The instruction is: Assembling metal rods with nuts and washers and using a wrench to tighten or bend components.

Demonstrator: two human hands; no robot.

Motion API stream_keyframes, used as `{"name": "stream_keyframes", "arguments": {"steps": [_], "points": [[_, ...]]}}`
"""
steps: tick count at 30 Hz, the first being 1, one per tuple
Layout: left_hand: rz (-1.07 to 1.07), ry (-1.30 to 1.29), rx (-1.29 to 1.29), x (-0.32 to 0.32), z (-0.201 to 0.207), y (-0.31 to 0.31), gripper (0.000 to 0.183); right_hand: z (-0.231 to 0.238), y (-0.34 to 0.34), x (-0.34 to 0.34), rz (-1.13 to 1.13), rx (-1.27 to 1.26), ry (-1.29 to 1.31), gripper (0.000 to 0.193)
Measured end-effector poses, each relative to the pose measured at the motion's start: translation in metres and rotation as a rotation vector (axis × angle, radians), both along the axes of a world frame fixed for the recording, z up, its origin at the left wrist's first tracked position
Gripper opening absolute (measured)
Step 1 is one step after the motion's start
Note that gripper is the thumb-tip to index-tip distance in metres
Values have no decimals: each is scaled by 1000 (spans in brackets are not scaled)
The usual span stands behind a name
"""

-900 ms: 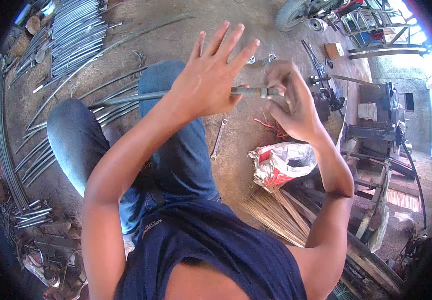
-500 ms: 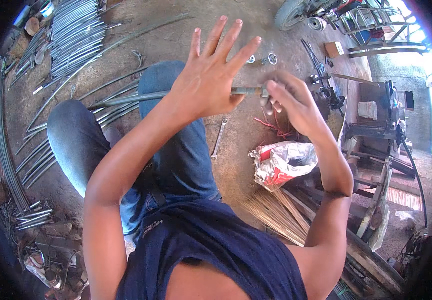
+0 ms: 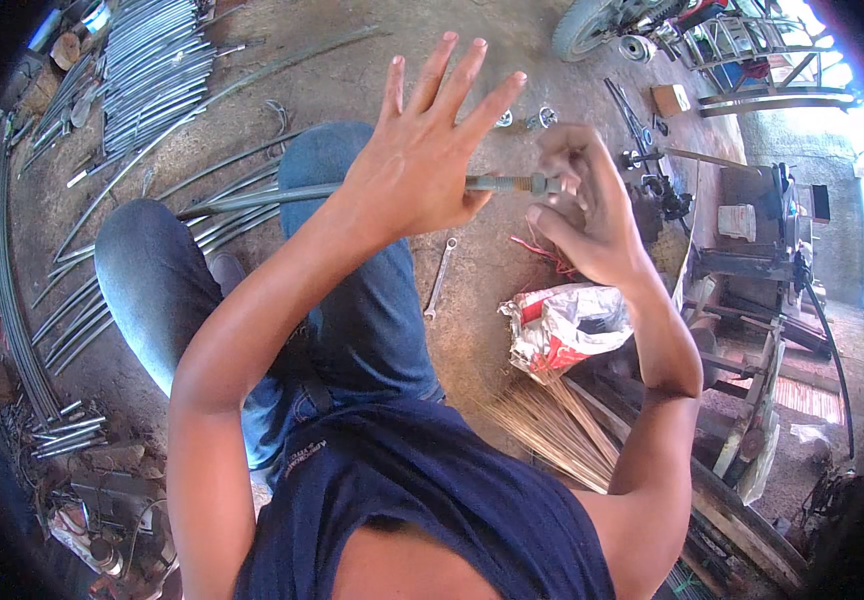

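A long metal rod [image 3: 252,199] lies across my raised knee, its threaded end [image 3: 502,184] pointing right. A nut [image 3: 546,184] sits at that end. My left hand [image 3: 414,175] lies flat over the rod, palm down, fingers spread and stretched out, hiding part of it. Around the nut, my right hand [image 3: 597,215] is partly blurred; its thumb and forefinger are curved and stand apart from the nut. Whether the other fingers touch it is unclear. A wrench [image 3: 440,278] rests on the floor below the rod's threaded end.
Many metal rods [image 3: 157,75] lie stacked at the far left, with longer ones beside my legs. A torn red and white bag [image 3: 562,335] and a broom [image 3: 552,415] lie right of me. A metal workstand [image 3: 752,262] stands farther right; a wheel [image 3: 587,28] shows at the top.
My right thumb has come down off the nut and my fingers have spread apart around it, showing more of the nut. My left hand and the rod have hardly moved.
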State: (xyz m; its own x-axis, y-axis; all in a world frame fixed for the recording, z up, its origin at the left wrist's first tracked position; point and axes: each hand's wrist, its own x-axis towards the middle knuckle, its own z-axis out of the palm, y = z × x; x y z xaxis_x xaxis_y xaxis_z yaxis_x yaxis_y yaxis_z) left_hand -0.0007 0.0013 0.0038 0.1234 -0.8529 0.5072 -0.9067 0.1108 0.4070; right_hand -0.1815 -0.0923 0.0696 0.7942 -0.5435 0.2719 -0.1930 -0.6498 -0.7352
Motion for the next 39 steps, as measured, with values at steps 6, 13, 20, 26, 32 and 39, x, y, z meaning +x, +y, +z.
{"name": "stream_keyframes", "arguments": {"steps": [6, 13, 20, 26, 32, 39], "points": [[13, -26, -17, -1, 1, 0, 105, 2, -12, -3, 187, -78, 148, 24], [10, 23, -14, -1, 0, 1, 112, 8, -14, -7, -61, 401, 379, 22], [0, 40, -16, -2, 0, -1, 111, -9, 1, -2, -81, 107, -111, 24], [-34, 70, 23, 0, -1, -1, 108, 0, -10, -6, 116, -72, 257, 20], [-41, 55, 3, 0, -5, -3, 102, -1, -12, -3, 91, 29, 74, 15], [-35, 52, 14, 1, -7, -3, 101, 12, -16, -5, 48, 47, 409, 18]]}}
